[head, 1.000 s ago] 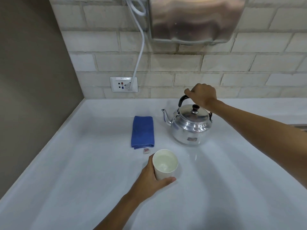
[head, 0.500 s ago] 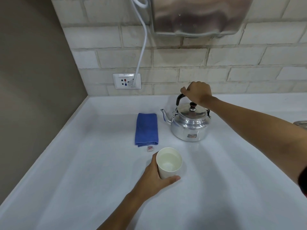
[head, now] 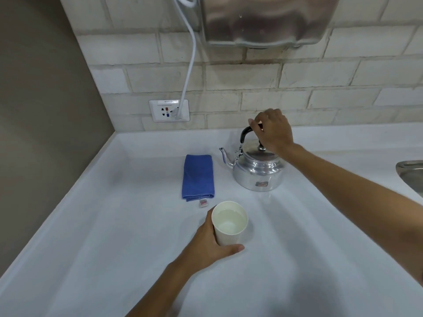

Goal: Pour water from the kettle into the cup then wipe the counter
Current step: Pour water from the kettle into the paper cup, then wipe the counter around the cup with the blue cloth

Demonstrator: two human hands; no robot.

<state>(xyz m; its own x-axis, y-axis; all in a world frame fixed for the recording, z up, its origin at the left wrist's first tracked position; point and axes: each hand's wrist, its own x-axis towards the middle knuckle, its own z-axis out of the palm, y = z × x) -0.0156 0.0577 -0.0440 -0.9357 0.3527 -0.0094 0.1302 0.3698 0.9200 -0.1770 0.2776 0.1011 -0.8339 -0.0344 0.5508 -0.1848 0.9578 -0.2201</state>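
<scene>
A shiny metal kettle [head: 258, 172] with a black handle stands on the white counter [head: 114, 236], spout pointing left. My right hand [head: 272, 131] rests over the top of its handle, fingers curled around it. Nearer to me stands a white paper cup [head: 229, 234] with water in it. My left hand [head: 206, 245] wraps the cup's left and front side. A folded blue cloth [head: 198, 177] lies flat to the left of the kettle, behind the cup, with a small tag at its near end.
A brick wall runs along the back, with a wall socket [head: 169, 110] and a white cable plugged in. A steel appliance [head: 263, 19] hangs above the kettle. A sink edge [head: 409, 172] shows at the far right. A brown wall bounds the left.
The kettle and cup stay in place on the counter. My head has moved a little, which shifts the whole view. My right fingers sit more loosely on the handle.
</scene>
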